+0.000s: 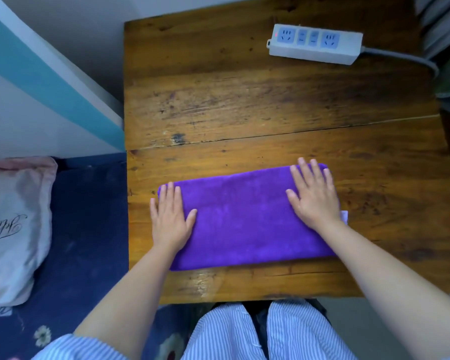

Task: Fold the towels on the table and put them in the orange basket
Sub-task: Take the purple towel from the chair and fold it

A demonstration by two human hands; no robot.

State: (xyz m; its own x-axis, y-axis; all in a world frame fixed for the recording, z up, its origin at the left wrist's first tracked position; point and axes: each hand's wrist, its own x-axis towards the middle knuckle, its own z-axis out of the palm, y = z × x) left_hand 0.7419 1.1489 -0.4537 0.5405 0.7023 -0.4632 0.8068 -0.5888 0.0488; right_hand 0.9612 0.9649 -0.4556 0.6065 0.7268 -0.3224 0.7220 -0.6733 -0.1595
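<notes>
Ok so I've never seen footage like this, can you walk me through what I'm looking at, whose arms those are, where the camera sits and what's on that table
There is no machine here: the arms belong to a person, and the single picture comes from a wide-angle camera worn on their head, looking forward and down. That is why you see their striped clothing at the bottom edge.

In front of them stands a worn brown wooden table. On it lies a purple fleecy towel, already folded into a long band. The left hand lies flat on the towel's left end and the right hand flat on its right end, fingers straight, pressing rather than gripping. Nothing is held.

At the table's far right corner sits a white power strip with a grey cable. Left of the table is a pale pink pillow on dark blue bedding. No orange basket shows in this view.
</notes>
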